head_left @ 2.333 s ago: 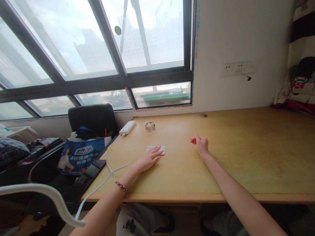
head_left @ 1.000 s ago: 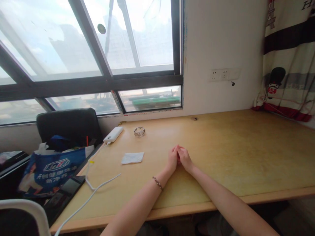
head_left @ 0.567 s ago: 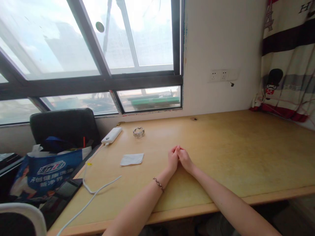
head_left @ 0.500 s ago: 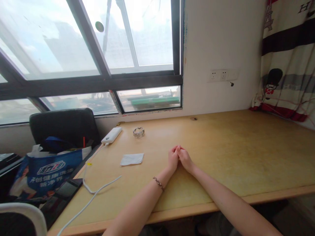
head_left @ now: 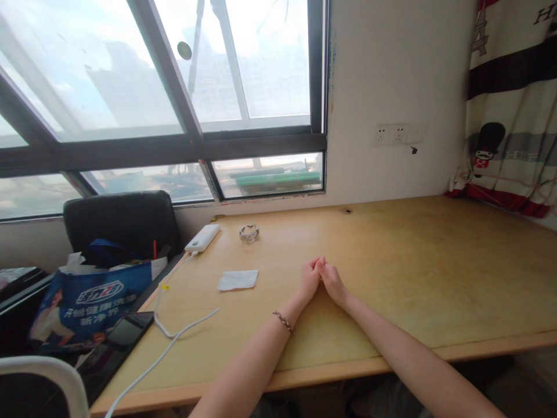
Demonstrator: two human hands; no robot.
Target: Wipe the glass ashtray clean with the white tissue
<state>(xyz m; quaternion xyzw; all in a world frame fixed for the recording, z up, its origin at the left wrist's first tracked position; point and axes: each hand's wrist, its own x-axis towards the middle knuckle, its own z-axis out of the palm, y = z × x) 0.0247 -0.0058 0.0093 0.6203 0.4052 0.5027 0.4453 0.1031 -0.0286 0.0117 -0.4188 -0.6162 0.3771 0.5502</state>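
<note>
My left hand [head_left: 310, 280] and my right hand [head_left: 333, 281] rest together on the wooden table [head_left: 413, 261], touching at the fingertips. Both have their fingers curled and pressed together; whether anything lies between them is hidden. A braided bracelet [head_left: 282, 321] circles my left wrist. To the left of my hands lies a folded white tissue [head_left: 238, 280]. Behind it is a silvery ring-shaped band [head_left: 249, 234], with a white power bank [head_left: 202, 238] farther left at the table's edge.
A white cable [head_left: 167, 347] runs over the table's left side. Beyond that edge are a black chair [head_left: 124, 223], a blue bag [head_left: 93, 305] and a dark flat panel [head_left: 115, 348]. Window, wall sockets [head_left: 390, 134] and a curtain [head_left: 513, 110] stand behind.
The whole view has shifted slightly, so things appear a little farther right. My hands keep the same joined pose on the table.
</note>
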